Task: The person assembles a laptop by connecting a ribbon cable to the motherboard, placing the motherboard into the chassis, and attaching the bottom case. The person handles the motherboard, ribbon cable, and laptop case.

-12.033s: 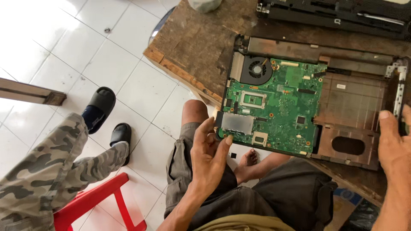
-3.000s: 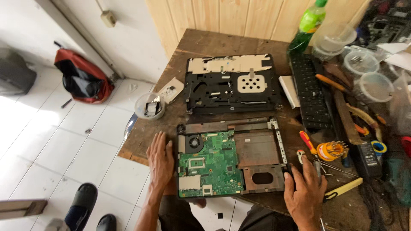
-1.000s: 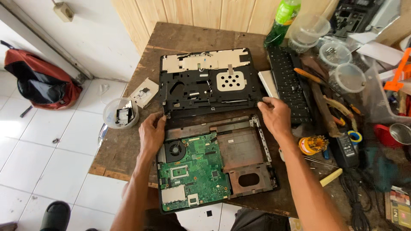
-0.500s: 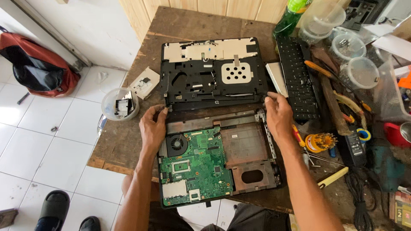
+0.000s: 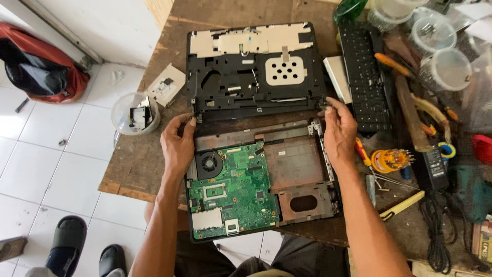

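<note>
A person sits at a brown wooden table (image 5: 154, 154) with a laptop taken apart on it. In the middle of the frame lies the open laptop base (image 5: 302, 179). Its left part is filled by a green circuit board (image 5: 233, 192) with a small round fan (image 5: 209, 164) at its upper left corner.

Just above the base, in the upper middle of the frame, lies the black top cover (image 5: 246, 84). It has a pale metal plate with round holes in it.

The left hand (image 5: 178, 142) is at the lower left corner of the black top cover. Its fingers are curled together and pinch that corner. The right hand (image 5: 338, 128) is at the lower right corner of the cover. Its fingers are also closed on the edge there. So both hands grip the cover, one at each near corner.

To the right of the cover lies a black keyboard (image 5: 365, 72). Further right are screwdrivers (image 5: 389, 160), other tools and clear plastic cups (image 5: 445, 69). A green bottle (image 5: 351, 9) stands at the top.

On the left edge of the table sits a clear cup with small parts (image 5: 135, 113). A red and black bag (image 5: 38, 69) lies on the white tile floor at the upper left. Black sandals (image 5: 66, 246) show at the lower left.
</note>
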